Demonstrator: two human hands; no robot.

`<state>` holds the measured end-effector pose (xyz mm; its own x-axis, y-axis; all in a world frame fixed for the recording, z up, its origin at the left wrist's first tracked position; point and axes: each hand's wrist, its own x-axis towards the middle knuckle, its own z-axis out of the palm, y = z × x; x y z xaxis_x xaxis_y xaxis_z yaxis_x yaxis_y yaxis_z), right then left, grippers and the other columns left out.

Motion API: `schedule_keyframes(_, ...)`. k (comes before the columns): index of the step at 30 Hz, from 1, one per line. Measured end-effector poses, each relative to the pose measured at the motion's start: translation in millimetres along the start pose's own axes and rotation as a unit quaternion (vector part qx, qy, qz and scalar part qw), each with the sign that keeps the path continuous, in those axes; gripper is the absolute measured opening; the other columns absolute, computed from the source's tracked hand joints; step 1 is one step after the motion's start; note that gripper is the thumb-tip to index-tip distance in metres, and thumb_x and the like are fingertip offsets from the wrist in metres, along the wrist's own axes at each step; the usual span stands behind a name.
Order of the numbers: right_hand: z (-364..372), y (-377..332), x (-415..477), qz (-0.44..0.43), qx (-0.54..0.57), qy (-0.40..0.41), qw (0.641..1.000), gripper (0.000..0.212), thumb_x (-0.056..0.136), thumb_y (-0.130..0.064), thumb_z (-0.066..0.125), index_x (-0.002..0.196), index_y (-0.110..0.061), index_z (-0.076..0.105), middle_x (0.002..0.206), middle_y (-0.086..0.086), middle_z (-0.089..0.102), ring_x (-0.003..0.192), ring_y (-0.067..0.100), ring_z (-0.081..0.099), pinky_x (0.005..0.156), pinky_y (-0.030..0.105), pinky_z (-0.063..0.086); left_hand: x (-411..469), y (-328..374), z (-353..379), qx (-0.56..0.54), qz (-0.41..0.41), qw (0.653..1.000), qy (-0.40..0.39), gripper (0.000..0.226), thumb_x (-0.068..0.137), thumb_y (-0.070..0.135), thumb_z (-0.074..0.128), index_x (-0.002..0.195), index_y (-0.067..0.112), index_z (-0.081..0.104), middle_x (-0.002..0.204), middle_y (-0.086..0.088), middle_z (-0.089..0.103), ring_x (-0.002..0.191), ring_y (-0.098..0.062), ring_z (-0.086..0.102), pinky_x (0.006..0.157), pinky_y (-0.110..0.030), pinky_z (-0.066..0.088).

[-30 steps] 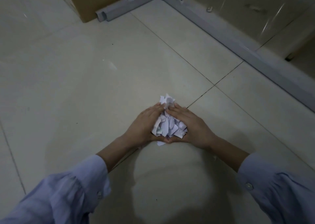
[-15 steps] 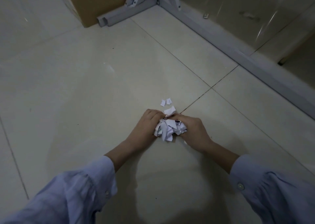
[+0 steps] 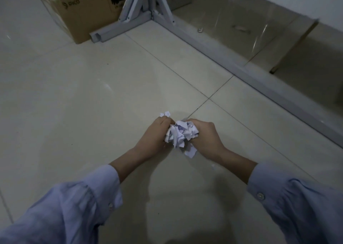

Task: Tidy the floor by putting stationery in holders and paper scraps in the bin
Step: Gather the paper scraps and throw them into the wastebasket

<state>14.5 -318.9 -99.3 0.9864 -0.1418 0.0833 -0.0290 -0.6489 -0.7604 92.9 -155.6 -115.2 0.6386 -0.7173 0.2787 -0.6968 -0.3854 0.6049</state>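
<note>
A bundle of white paper scraps (image 3: 181, 134) is squeezed between both my hands just above the tiled floor. My left hand (image 3: 155, 139) curls around its left side and my right hand (image 3: 206, 138) around its right side. One scrap (image 3: 191, 152) hangs loose below the bundle. Two small loose scraps (image 3: 165, 113) lie on the floor just beyond my left knuckles. No bin or stationery holder is in view.
A brown cardboard box (image 3: 81, 8) stands at the back left. A grey metal frame base (image 3: 213, 48) runs from the back centre diagonally to the right edge, with glossy panels behind it. Pale floor tiles (image 3: 74, 95) spread to the left.
My hands have closed tighter around the scraps and drawn them toward me, bunching them. Two small scraps slipped out and stayed on the floor ahead.
</note>
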Motion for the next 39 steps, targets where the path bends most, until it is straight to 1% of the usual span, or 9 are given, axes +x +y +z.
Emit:
schedule_keyframes(3,-18.6,-5.4,-5.1,0.008,-0.024,0.017,1.0,0.017,0.065,-0.016,0.05,0.068,-0.004,0.062,0.059,0.004,0.06,0.059,0.009,0.048,0.054,0.014,0.034,11.0,13.7,-1.5,0.017,0.03,0.999,-0.012,0.028,0.063,0.003,0.05,0.089,0.012,0.046,0.077,-0.02,0.058,0.075,-0.019,0.037,0.062,-0.024,0.023)
schedule_keyframes(6,-37.0,-10.8,-11.6,0.0,-0.028,0.041,0.999,0.033,0.065,-0.033,0.044,0.066,-0.004,0.061,0.058,0.005,0.058,0.055,0.002,0.044,0.054,0.014,0.032,22.8,25.7,-0.8,0.022,0.03,0.999,-0.027,0.025,0.068,0.017,0.039,0.085,0.005,0.053,0.079,-0.017,0.058,0.075,-0.018,0.04,0.062,-0.026,0.023)
schedule_keyframes(10,-62.3,-18.1,-19.4,0.006,-0.013,0.093,0.996,0.037,0.065,-0.034,0.039,0.063,-0.001,0.056,0.058,0.013,0.057,0.061,0.007,0.039,0.054,0.021,0.032,41.4,55.9,-8.5,0.035,0.034,0.998,-0.037,0.018,0.074,0.005,0.043,0.081,-0.004,0.056,0.079,-0.021,0.057,0.071,-0.024,0.048,0.062,-0.024,0.024)
schedule_keyframes(14,-89.4,-27.4,-30.8,0.042,-0.014,0.111,0.993,0.016,0.064,-0.022,0.048,0.053,-0.026,0.037,0.049,-0.008,0.04,0.059,0.01,0.034,0.051,0.015,0.027,57.0,89.1,-16.2,0.002,0.066,0.997,-0.048,0.006,0.078,-0.001,0.048,0.078,0.004,0.051,0.074,-0.019,0.051,0.067,-0.023,0.039,0.058,-0.023,0.013)
schedule_keyframes(21,-141.8,-29.0,-69.0,0.062,-0.022,0.148,0.987,0.016,0.07,-0.022,0.053,0.058,-0.014,0.046,0.059,0.001,0.046,0.063,0.012,0.035,0.058,0.028,0.031,79.2,149.2,-12.2,0.017,0.098,0.989,-0.105,0.049,0.081,-0.006,0.053,0.064,0.028,0.022,0.065,0.013,0.031,0.067,-0.021,0.036,0.055,-0.025,0.019)
schedule_keyframes(27,-190.0,-48.6,-110.9,0.148,-0.025,0.169,0.974,0.032,0.077,-0.006,0.059,0.054,-0.021,0.042,0.053,-0.007,0.044,0.048,0.0,0.034,0.049,0.019,0.031,95.6,202.7,-4.2,0.009,0.149,0.978,-0.147,0.02,0.085,0.001,0.054,0.075,0.013,0.041,0.076,-0.005,0.048,0.07,-0.021,0.044,0.06,-0.025,0.022)
schedule_keyframes(30,-212.9,-63.2,-133.4,0.182,-0.014,0.181,0.966,0.015,0.064,-0.019,0.051,0.059,-0.005,0.052,0.056,0.0,0.049,0.05,0.007,0.038,0.05,0.023,0.037,100.6,236.0,-5.8,0.035,0.175,0.971,-0.162,0.01,0.087,0.003,0.052,0.08,0.01,0.049,0.086,-0.014,0.059,0.074,-0.021,0.048,0.06,-0.024,0.024)
schedule_keyframes(34,-244.3,-84.0,-163.9,0.206,0.029,0.189,0.96,0.016,0.066,-0.011,0.056,0.071,0.003,0.061,0.065,0.012,0.056,0.051,0.01,0.041,0.045,0.02,0.038,103.0,275.8,-8.3,0.05,0.178,0.963,-0.194,0.008,0.089,0.006,0.051,0.091,0.003,0.057,0.095,-0.011,0.064,0.085,-0.026,0.058,0.064,-0.026,0.033)
schedule_keyframes(39,-291.5,-100.9,-210.6,0.237,0.0,0.172,0.956,0.036,0.077,0.004,0.056,0.05,-0.015,0.043,0.038,-0.011,0.044,0.035,0.003,0.034,0.038,0.009,0.029,97.1,342.5,-12.1,0.023,0.197,0.951,-0.237,0.013,0.087,0.013,0.058,0.098,0.008,0.061,0.083,0.001,0.063,0.071,-0.018,0.057,0.06,-0.027,0.042)
